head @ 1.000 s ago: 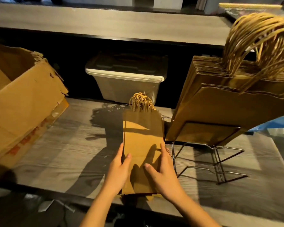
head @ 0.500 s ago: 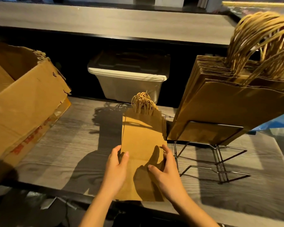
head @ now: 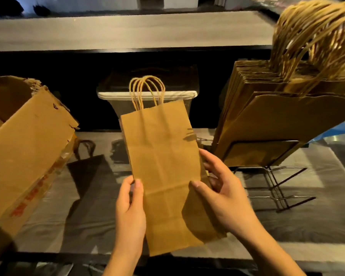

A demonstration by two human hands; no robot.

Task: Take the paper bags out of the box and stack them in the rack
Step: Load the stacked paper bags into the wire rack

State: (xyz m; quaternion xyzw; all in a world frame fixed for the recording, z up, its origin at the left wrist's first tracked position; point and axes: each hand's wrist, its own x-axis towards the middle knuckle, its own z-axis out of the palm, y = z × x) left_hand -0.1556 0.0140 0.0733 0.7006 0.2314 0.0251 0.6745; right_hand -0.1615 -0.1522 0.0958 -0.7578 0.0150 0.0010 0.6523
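Box (head: 28, 152), left of frame: open, contents hidden.
Racked bags (head: 287, 124), upper right: thick stack leaning in wire rack (head: 277, 188); much seemingly done.
Held bags (head: 163, 156), centre: thin bundle, mid-air, not yet racked.
Right hand (head: 225, 198), left hand (head: 129, 212): each pinching a lower edge.

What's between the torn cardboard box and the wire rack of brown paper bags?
Head view: a thin bundle of flat brown paper bags, held by the left hand and right hand.

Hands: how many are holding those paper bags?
2. The left hand grips the held paper bags at the lower left edge; the right hand holds the lower right, thumb in front. No others show.
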